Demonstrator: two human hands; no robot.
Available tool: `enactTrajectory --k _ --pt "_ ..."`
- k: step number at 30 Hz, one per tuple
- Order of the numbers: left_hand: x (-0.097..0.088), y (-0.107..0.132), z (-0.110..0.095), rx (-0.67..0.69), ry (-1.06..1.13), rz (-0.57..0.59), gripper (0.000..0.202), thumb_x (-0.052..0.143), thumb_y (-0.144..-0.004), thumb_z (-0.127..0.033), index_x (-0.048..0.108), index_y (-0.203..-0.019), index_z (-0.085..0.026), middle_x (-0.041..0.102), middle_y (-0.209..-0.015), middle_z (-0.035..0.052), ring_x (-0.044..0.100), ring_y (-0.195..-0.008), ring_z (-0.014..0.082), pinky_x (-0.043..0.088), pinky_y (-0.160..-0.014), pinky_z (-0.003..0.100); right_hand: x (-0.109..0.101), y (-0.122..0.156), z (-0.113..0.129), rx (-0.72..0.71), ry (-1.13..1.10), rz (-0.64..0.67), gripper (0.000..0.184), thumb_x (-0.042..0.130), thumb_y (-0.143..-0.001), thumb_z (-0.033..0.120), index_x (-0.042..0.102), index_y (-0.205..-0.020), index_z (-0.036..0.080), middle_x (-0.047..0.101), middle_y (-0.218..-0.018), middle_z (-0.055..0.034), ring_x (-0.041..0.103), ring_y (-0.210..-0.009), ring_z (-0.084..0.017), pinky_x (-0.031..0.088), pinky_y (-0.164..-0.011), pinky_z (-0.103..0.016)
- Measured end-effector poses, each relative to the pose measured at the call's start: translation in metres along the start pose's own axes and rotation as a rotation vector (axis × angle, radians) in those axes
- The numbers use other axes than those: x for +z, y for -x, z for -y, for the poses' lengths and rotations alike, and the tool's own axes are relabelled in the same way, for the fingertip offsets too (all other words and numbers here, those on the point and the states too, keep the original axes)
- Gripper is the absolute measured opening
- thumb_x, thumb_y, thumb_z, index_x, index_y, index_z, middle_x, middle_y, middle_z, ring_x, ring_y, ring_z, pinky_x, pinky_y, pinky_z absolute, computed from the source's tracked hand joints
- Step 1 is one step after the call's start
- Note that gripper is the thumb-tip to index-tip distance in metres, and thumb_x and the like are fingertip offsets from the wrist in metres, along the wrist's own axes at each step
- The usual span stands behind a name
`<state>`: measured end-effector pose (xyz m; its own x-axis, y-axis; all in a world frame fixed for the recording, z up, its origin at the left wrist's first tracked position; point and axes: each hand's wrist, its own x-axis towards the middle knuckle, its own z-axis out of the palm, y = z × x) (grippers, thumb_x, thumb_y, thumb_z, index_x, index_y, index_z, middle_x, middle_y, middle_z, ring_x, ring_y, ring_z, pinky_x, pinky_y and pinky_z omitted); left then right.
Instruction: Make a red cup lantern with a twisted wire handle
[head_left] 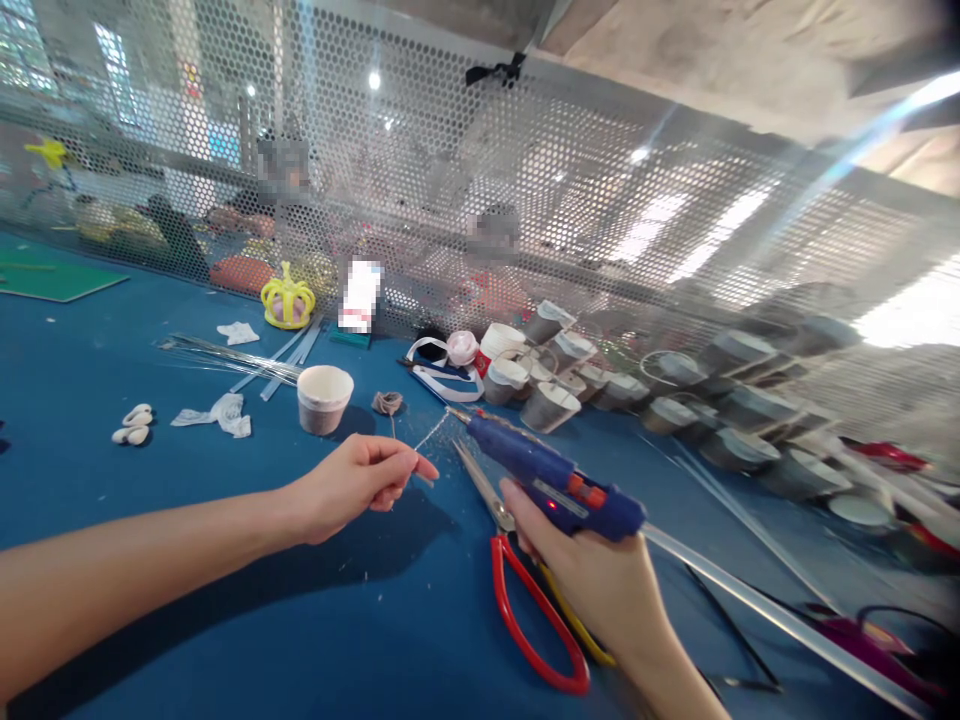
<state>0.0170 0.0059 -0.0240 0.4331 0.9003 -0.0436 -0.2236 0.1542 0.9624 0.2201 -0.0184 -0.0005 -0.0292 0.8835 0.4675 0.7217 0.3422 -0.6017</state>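
My right hand (600, 580) is wrapped round a blue hot glue gun (525, 465) with an orange switch and a small red light. A long clear glue stick (780, 620) runs out of its back. My left hand (360, 480) pinches a thin pale strand (433, 432) between thumb and forefinger. The strand's far end meets the nozzle tip; I cannot tell whether it is wire or thread. Beneath the glue gun and right hand lie red-handled scissors (536, 630), partly hidden. Just beyond my left hand are a small coil of grey-brown cord (388, 403) and a white-rimmed grey cup (322, 405).
Many small grey cups (551, 408) crowd the back right, by a pink rose-like piece (462, 348). Further left are a yellow crown-shaped piece (289, 300), thin wires (225, 352) and white scraps (225, 415). A perforated metal screen (420, 130) stands behind; people are beyond it.
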Motion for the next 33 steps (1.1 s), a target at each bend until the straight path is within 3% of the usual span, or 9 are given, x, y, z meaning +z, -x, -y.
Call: enactTrajectory --k 9,17,25,33 --pt "0.0 0.0 0.0 0.006 0.052 0.02 0.032 0.054 -0.075 -0.039 0.063 -0.08 -0.009 0.035 -0.052 -0.0058 0.026 -0.046 0.0041 0.016 -0.046 0.024 0.002 0.003 -0.012 0.007 -0.015 -0.002 0.015 0.057 -0.069 0.034 0.065 -0.062 0.023 0.056 -0.043 -0.0001 0.06 -0.051 -0.02 0.042 -0.039 -0.025" --pt "-0.001 0.0 -0.001 0.028 0.096 0.018 0.03 0.056 -0.075 -0.037 0.062 -0.085 -0.01 0.035 -0.052 -0.0061 0.026 -0.045 0.0037 0.015 -0.046 0.023 0.006 0.004 -0.011 0.015 -0.034 -0.001 0.016 0.057 -0.069 0.033 0.067 -0.076 0.022 0.068 -0.065 -0.0021 0.064 -0.062 -0.022 0.048 -0.047 -0.028" --pt "-0.002 0.001 0.0 -0.002 0.197 0.073 0.03 0.058 -0.074 -0.037 0.062 -0.082 -0.009 0.037 -0.054 -0.0051 0.024 -0.043 0.0024 0.013 -0.044 0.023 0.002 0.002 -0.008 0.024 0.0 -0.002 0.017 0.056 -0.07 0.034 0.065 -0.062 0.022 0.058 -0.045 0.0 0.061 -0.053 -0.02 0.045 -0.041 -0.025" --pt "-0.004 0.001 -0.002 -0.077 0.384 0.208 0.023 0.051 -0.081 -0.029 0.061 -0.082 -0.008 0.034 -0.053 -0.0054 0.021 -0.041 0.0016 0.013 -0.042 0.02 0.002 0.002 0.001 0.037 -0.043 0.024 0.021 0.056 -0.07 0.036 0.061 -0.054 0.022 0.053 -0.041 0.0011 0.055 -0.043 -0.017 0.041 -0.037 -0.024"
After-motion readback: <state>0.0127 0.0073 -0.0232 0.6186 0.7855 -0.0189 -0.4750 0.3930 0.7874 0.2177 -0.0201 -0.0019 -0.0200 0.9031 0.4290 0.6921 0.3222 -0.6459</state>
